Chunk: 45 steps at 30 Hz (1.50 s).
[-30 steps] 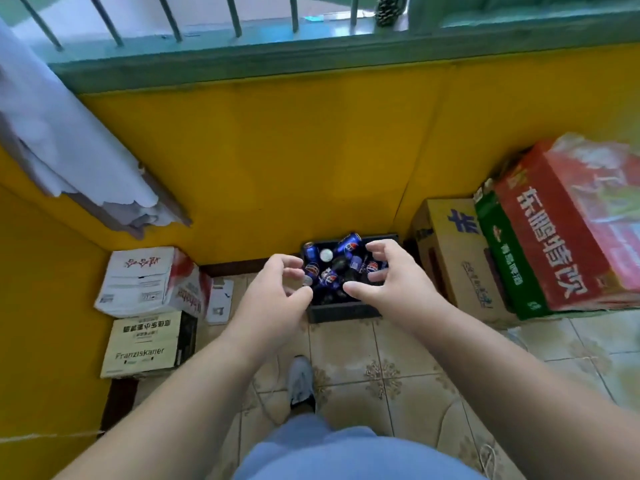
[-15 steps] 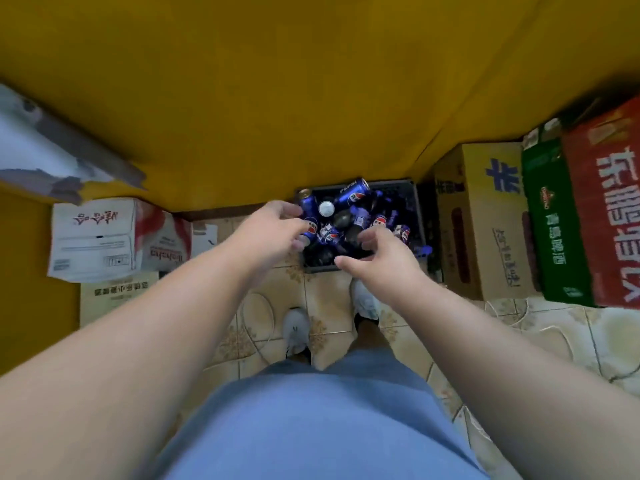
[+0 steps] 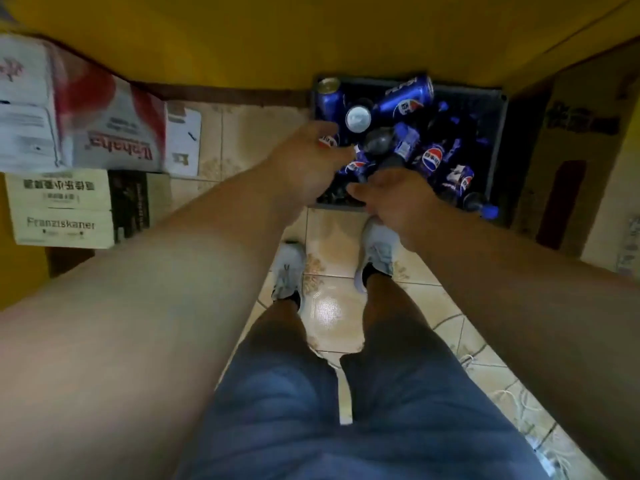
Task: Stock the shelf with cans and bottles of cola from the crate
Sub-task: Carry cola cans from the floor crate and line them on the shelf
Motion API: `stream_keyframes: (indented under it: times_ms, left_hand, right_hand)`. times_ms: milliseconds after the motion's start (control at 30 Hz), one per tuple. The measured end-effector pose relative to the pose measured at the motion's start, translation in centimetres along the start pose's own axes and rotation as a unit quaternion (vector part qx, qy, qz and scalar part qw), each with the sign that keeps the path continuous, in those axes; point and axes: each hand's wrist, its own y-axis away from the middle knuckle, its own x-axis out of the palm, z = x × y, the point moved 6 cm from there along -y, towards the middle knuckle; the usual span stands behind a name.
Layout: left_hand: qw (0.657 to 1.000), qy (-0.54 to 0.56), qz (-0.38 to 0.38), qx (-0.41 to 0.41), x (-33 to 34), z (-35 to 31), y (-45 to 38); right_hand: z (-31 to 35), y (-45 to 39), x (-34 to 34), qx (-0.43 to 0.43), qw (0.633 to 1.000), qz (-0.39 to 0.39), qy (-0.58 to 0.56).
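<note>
I see the dark crate [image 3: 498, 133] on the tiled floor [image 3: 242, 133] against the far yellow wall [image 3: 277, 36], with cardboard boxes [image 3: 79, 133] stacked to its left; no shelf is in view. The crate holds a loose jumble, and that heap is my main worry: if I pull one piece from low in the pile, the ones leaning on it will likely slide or roll, and a dropped can may dent or burst on the tile. The largest visible can [image 3: 405, 98] lies tilted on top, its long axis running from near-left up to far-right, its top end toward the far right corner. A second can [image 3: 327, 98] stands nearly upright at the far left corner, rim up. A bottle [image 3: 481, 206] lies at the near right corner, cap pointing right. My left hand [image 3: 304, 164] reaches over the crate's near-left part, fingers curled among the cans, but I cannot tell whether it grips one. My right hand [image 3: 394, 195] hovers at the near edge, fingers loosely bent, apparently holding nothing.
</note>
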Motion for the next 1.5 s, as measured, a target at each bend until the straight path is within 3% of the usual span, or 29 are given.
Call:
stream_keyframes:
  times_ms: [167,267,400,567,700,800,933,1033,1100,1167,1233,1300,1500]
  left_hand:
    - [0.988,0.115,-0.086,-0.064,0.4,7.7,-4.6]
    - [0.972,0.169,-0.126,-0.109,-0.4,11.1,-6.5]
    - [0.969,0.185,-0.126,-0.102,-1.0,12.8,-8.8]
    - [0.956,0.236,-0.143,-0.098,-1.3,13.7,-11.3]
    - [0.959,0.222,-0.132,-0.115,-1.3,13.6,-12.3]
    - [0.954,0.242,-0.090,-0.153,-1.4,13.6,-12.7]
    - [0.923,0.362,0.007,-0.132,-0.6,12.9,-13.3]
    - [0.926,0.345,-0.042,-0.148,-1.2,14.0,-14.0]
    - [0.929,0.329,-0.075,-0.152,-1.6,14.9,-14.3]
    - [0.929,0.327,-0.078,-0.155,-1.5,15.4,-14.5]
    - [0.927,0.334,-0.065,-0.159,-1.1,15.6,-14.5]
    - [0.929,0.331,-0.047,-0.161,-0.6,15.8,-14.4]
    - [0.930,0.326,-0.014,-0.170,1.1,16.2,-14.4]
  right_hand:
    - [-4.5,-5.9,5.8,0.132,0.972,0.022,-0.191]
    - [-3.5,-9.6,9.2,0.147,0.948,0.036,-0.279]
    - [-0.9,-13.8,12.0,0.182,0.912,0.036,-0.367]
    - [0.0,-17.2,12.8,0.210,0.879,0.054,-0.425]
    - [-0.4,-17.1,12.0,0.195,0.884,0.030,-0.423]
    - [-1.6,-14.6,11.7,0.169,0.916,0.023,-0.363]
    - [-1.3,-10.5,11.2,0.013,0.991,0.067,-0.113]
    - [-1.2,-9.4,10.8,-0.051,0.990,0.132,-0.011]
    - [-0.8,-10.7,8.7,-0.068,0.995,0.059,0.046]
    - [0.5,-13.0,5.2,-0.132,0.969,-0.123,0.170]
    - [2.5,-15.8,2.5,-0.181,0.912,-0.249,0.270]
    - [4.3,-18.9,1.4,-0.187,0.877,-0.269,0.352]
    - [6.1,-23.2,1.4,-0.134,0.808,-0.198,0.538]
